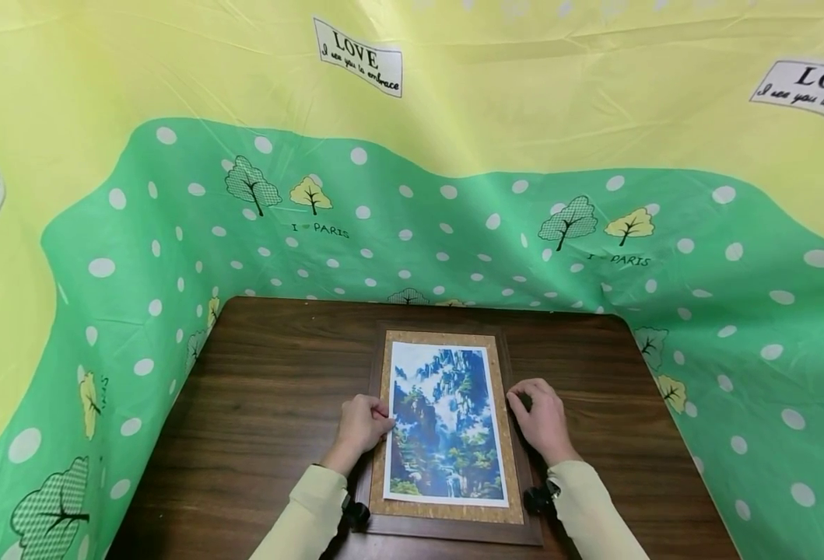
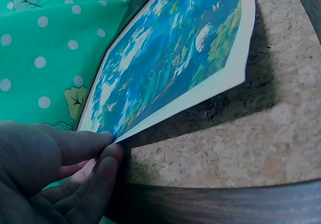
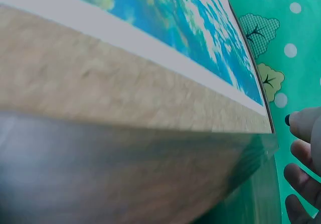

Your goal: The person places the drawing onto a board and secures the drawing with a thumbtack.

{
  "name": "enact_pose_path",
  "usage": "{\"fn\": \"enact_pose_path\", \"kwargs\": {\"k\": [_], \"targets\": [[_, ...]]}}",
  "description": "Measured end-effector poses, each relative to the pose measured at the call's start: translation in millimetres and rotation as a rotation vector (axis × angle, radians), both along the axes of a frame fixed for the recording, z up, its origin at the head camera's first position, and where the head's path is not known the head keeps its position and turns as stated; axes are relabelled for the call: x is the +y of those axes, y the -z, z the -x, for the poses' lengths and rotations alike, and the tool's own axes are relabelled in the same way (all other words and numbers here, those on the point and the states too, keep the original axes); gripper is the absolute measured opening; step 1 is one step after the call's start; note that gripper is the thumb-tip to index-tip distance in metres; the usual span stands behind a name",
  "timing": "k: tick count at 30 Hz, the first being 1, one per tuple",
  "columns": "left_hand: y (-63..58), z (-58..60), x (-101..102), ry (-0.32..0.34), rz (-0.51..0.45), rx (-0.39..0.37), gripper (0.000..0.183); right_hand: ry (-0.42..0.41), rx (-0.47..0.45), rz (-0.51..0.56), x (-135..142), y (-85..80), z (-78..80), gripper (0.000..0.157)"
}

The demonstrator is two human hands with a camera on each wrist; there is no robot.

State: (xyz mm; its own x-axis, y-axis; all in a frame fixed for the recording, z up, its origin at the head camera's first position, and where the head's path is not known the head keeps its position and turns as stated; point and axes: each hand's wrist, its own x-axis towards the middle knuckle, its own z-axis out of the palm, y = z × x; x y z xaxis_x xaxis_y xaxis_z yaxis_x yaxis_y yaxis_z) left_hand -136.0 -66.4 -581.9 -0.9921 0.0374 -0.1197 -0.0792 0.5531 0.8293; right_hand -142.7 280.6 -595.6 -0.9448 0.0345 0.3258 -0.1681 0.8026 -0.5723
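A paper print of a blue mountain landscape (image 1: pixel 447 424) with a white border lies over a cork board (image 1: pixel 447 511). My left hand (image 1: pixel 362 424) pinches the print's left edge between thumb and finger. In the left wrist view, that edge of the print (image 2: pixel 165 68) is raised off the cork, with a shadow beneath. My right hand (image 1: pixel 541 416) is beside the board's right edge, fingers bent. A small black thing (image 3: pixel 287 119) shows at its fingertip in the right wrist view; its kind I cannot tell.
A dark brown border (image 1: pixel 454 530) surrounds the cork. Board and print lie on a dark wood table (image 1: pixel 271 412). Green and yellow printed curtains (image 1: pixel 412 225) stand along the table's back and sides. A black wrist camera (image 1: pixel 539 500) is on each wrist.
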Motion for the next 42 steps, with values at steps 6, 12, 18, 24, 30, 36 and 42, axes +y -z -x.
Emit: {"fn": "enact_pose_path", "kwargs": {"k": [6,12,18,24,30,36,42], "targets": [[2.2,0.2,0,-0.004,0.002,0.015,0.014,-0.049,0.008,0.014,-12,-0.4,10.0,0.007],[3.5,-0.2,1,-0.016,0.006,0.012,0.016,-0.104,-0.022,0.033,-24,-1.8,26.5,0.008],[5.5,-0.7,0,-0.017,0.005,0.009,0.016,-0.171,-0.054,0.045,-39,-3.3,44.2,0.01],[5.3,0.6,0,-0.02,0.0,0.003,0.015,-0.209,-0.088,0.033,-50,-4.2,61.9,0.01],[3.7,-1.0,-1,-0.016,-0.042,-0.021,0.014,-0.219,-0.089,0.038,-57,-3.5,78.1,0.008],[4.3,-3.9,-3,-0.021,-0.034,-0.022,0.015,-0.217,-0.1,0.036,-65,0.4,93.0,0.008],[5.8,-1.1,-3,-0.016,-0.031,-0.005,0.016,-0.218,-0.128,0.033,-73,0.3,104.1,0.01]]}}
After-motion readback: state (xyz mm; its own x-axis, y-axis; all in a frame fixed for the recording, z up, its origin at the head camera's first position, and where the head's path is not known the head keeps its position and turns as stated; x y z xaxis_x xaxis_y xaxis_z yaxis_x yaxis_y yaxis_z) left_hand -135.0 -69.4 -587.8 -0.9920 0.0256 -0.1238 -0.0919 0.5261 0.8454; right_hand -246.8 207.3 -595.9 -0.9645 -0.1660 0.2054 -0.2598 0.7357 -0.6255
